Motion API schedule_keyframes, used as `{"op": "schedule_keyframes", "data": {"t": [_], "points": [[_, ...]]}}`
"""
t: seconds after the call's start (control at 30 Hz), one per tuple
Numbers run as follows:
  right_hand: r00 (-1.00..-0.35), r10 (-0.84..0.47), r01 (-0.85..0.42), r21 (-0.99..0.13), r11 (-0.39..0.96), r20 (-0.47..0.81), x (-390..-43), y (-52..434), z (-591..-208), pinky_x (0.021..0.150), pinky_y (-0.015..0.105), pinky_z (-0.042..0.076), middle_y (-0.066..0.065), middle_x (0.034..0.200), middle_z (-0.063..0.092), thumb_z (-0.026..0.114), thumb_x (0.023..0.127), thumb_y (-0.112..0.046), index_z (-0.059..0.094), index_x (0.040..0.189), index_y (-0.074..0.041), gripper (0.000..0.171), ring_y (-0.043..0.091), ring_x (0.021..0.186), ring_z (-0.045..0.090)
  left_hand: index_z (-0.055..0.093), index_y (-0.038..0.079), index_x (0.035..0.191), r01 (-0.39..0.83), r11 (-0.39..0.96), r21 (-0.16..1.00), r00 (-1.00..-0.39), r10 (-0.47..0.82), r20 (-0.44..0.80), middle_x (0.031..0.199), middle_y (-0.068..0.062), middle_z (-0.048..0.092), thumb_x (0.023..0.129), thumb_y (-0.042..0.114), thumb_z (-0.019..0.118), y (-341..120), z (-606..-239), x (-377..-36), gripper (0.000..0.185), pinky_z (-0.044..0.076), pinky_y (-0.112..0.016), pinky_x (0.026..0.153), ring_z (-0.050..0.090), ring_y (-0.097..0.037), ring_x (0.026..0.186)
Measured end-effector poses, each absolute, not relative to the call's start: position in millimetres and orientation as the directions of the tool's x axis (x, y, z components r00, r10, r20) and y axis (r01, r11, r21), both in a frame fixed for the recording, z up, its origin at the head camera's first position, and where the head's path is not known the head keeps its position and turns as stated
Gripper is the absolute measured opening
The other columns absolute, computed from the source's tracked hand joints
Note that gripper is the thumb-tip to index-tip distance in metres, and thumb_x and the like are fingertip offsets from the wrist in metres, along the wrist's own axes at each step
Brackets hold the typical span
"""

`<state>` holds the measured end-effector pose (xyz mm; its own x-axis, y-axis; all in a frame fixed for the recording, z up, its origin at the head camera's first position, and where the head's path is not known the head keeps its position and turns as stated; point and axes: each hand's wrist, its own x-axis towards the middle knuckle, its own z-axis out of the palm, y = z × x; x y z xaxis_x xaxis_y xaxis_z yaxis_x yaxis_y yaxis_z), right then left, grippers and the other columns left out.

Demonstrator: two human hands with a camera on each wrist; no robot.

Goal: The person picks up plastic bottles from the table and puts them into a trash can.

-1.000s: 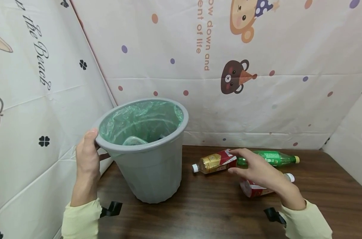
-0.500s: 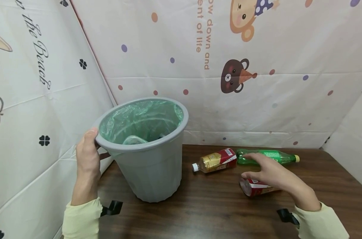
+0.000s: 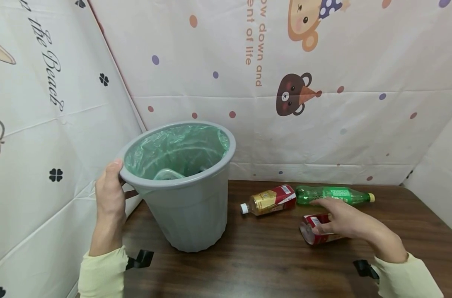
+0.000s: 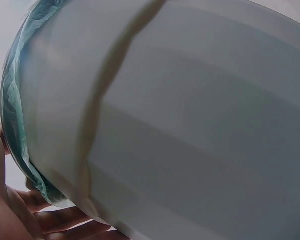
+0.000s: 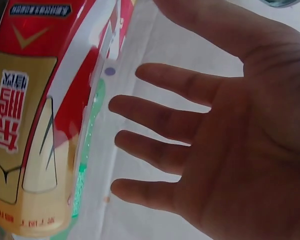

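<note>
My left hand point(image 3: 110, 192) holds the rim of a grey trash bin point(image 3: 190, 215), its thumb at the rim and its fingers along the outer wall. The bin tilts a little and is lined with a green plastic bag point(image 3: 173, 151). My right hand point(image 3: 346, 219) hovers with spread fingers over a red-labelled drink bottle point(image 3: 311, 231) lying on its side. In the right wrist view, a gap separates those fingers from the bottle's red and gold label point(image 5: 35, 115). The hand hides the bottle's cap end in the head view.
A second red-and-gold drink bottle point(image 3: 272, 200) with a white cap lies between bin and right hand. Behind the hand lies a green soda bottle point(image 3: 326, 193), yellow cap to the right. A clear plastic item point(image 3: 167, 174) sits inside the bin. Printed cloth point(image 3: 196, 49) hangs behind the wooden table point(image 3: 263, 256).
My right hand has moved right and down, from beside the white-capped bottle to above the nearer red-labelled one. The left hand and bin stay in place.
</note>
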<state>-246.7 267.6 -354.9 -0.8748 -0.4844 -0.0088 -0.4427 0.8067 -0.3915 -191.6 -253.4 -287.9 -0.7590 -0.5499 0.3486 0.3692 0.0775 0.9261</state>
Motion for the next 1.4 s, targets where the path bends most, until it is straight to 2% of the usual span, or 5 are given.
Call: {"op": "schedule_keyframes", "data": {"t": [0.27, 0.5, 0.77, 1.0, 1.4], "points": [[-0.894, -0.446, -0.404, -0.368, 0.837, -0.033, -248, 277, -360, 0.101, 0.077, 0.040, 0.032, 0.131, 0.061, 0.095, 0.077, -0.015, 0.061, 0.135, 0.009, 0.071, 0.061, 0.127, 0.050, 0.076, 0.015, 0.124, 0.350, 0.082, 0.933, -0.760, -0.558, 0.334, 0.098, 0.000, 0.076, 0.107, 0.047, 0.054, -255, -288, -193, 0.042, 0.060, -0.028, 0.054, 0.070, -0.016, 0.093], [-0.896, -0.432, -0.376, -0.343, 0.861, -0.102, -253, 279, -362, 0.091, 0.066, 0.051, 0.028, 0.126, 0.062, 0.096, 0.076, -0.017, 0.063, 0.134, 0.005, 0.070, 0.052, 0.115, 0.055, 0.076, 0.015, 0.121, 0.351, 0.074, 0.933, -0.760, -0.559, 0.330, 0.098, 0.000, 0.075, 0.108, 0.047, 0.054, -255, -288, -192, 0.040, 0.060, -0.028, 0.054, 0.070, -0.015, 0.092], [-0.882, -0.441, -0.352, -0.393, 0.850, -0.164, -258, 280, -363, 0.090, 0.061, 0.055, 0.020, 0.119, 0.065, 0.097, 0.076, -0.011, 0.063, 0.133, 0.005, 0.068, 0.041, 0.109, 0.060, 0.075, 0.015, 0.117, 0.351, 0.061, 0.934, -0.758, -0.567, 0.322, 0.093, 0.001, 0.075, 0.107, 0.046, 0.054, -255, -287, -193, 0.038, 0.061, -0.028, 0.053, 0.070, -0.014, 0.088], [-0.887, -0.421, -0.318, -0.411, 0.854, -0.188, -260, 279, -369, 0.090, 0.061, 0.055, 0.016, 0.115, 0.066, 0.097, 0.074, -0.008, 0.063, 0.132, 0.003, 0.068, 0.037, 0.105, 0.061, 0.074, 0.016, 0.117, 0.351, 0.073, 0.933, -0.759, -0.561, 0.330, 0.095, 0.001, 0.075, 0.107, 0.046, 0.053, -255, -288, -193, 0.038, 0.060, -0.028, 0.053, 0.070, -0.014, 0.091], [-0.898, -0.407, -0.317, -0.394, 0.863, -0.168, -261, 279, -371, 0.088, 0.060, 0.056, 0.014, 0.110, 0.066, 0.098, 0.073, -0.011, 0.064, 0.130, 0.001, 0.068, 0.035, 0.102, 0.062, 0.074, 0.016, 0.119, 0.361, 0.083, 0.929, -0.756, -0.557, 0.344, 0.098, 0.000, 0.075, 0.108, 0.045, 0.053, -254, -289, -193, 0.038, 0.060, -0.028, 0.054, 0.070, -0.015, 0.094]]}}
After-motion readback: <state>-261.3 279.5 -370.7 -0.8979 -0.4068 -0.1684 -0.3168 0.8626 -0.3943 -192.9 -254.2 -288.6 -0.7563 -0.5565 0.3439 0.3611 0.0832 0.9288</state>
